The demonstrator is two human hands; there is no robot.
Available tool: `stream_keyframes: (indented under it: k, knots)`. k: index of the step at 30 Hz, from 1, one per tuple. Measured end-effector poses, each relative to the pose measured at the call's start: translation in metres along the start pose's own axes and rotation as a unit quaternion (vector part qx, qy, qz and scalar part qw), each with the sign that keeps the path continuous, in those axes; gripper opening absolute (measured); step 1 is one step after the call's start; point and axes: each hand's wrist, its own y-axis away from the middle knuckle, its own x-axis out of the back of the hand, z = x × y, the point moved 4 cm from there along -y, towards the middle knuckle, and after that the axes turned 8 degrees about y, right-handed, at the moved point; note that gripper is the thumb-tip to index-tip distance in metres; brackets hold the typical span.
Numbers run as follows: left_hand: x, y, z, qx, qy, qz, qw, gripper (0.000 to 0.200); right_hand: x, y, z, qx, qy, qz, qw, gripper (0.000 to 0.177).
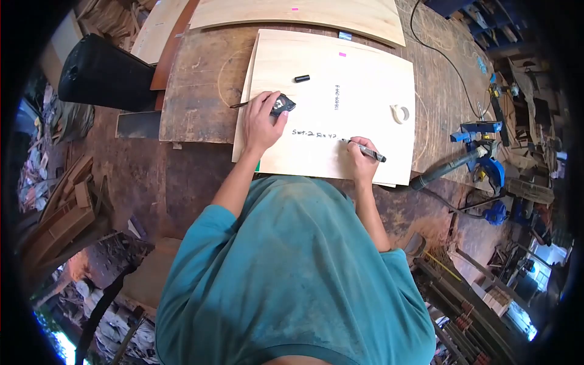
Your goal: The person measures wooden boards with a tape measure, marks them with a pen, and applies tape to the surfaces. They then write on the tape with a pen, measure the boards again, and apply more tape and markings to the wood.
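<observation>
My right hand [362, 159] grips a marker pen [372, 152], its tip at the end of a handwritten line on a pale plywood panel [316, 109]. The line appears to read "Set-2 Sc = 42". On the panel's left part, my left hand [263, 121] has its fingers closed around a small dark, shiny object [283, 104] whose kind I cannot make out. A thin dark stick [239, 105] pokes out left of that hand. Above the writing lies a black marker cap [302, 78]. A roll of pale tape [399, 114] rests on the panel's right side.
Under the panel is a worn wooden workbench [198, 73]. Another plywood sheet [340, 15] lies along the far side. A black bin-like box [106, 72] stands at left. Blue clamps [480, 134] and a cable [432, 45] are at right.
</observation>
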Motion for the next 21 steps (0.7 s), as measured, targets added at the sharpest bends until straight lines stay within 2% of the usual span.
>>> stream_keyframes:
  k: [4, 6, 19, 21]
  knots:
    - [0.001, -0.001, 0.001, -0.002, 0.004, 0.001, 1.0, 0.049, 0.002, 0.007, -0.003, -0.012, -0.001, 0.014, 1.0, 0.015]
    - [0.0, -0.001, 0.0, -0.002, 0.009, 0.002, 1.0, 0.049, -0.001, 0.008, -0.003, 0.023, 0.008, 0.05, 0.998, 0.016]
    - [0.0, -0.003, 0.001, 0.011, -0.004, -0.019, 1.0, 0.053, -0.01, 0.011, -0.01, 0.035, 0.042, 0.037, 0.998, 0.019]
    - [-0.001, -0.003, 0.0, 0.01, -0.002, -0.018, 1.0, 0.053, -0.012, 0.009, -0.009, 0.064, 0.042, 0.032, 0.997, 0.019]
